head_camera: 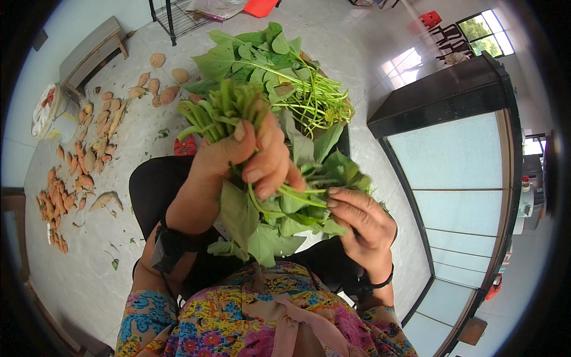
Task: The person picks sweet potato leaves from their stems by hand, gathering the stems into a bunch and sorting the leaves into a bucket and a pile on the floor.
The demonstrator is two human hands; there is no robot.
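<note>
My left hand (267, 154) is wrapped around a bunch of sweet potato greens (218, 111). Their cut stem ends point up and away from me, while broad leaves (241, 218) hang below the fist. Between the thumb and fingers of my right hand (368, 223) are thin green stems (308, 198), reaching across toward the left fist. Leaves partly cover the right fingertips. Beyond both hands, a heap of leafy greens (254, 49) with long pale stems (316, 89) lies on a container, mostly hidden, with a brown edge showing.
Many sweet potatoes (55, 196) are spread over the tiled floor at left, near a white bucket (55, 116) and a low wooden bench (93, 53). A black wire rack (185, 15) stands at the top. To the right is a dark cabinet with pale panels (446, 151).
</note>
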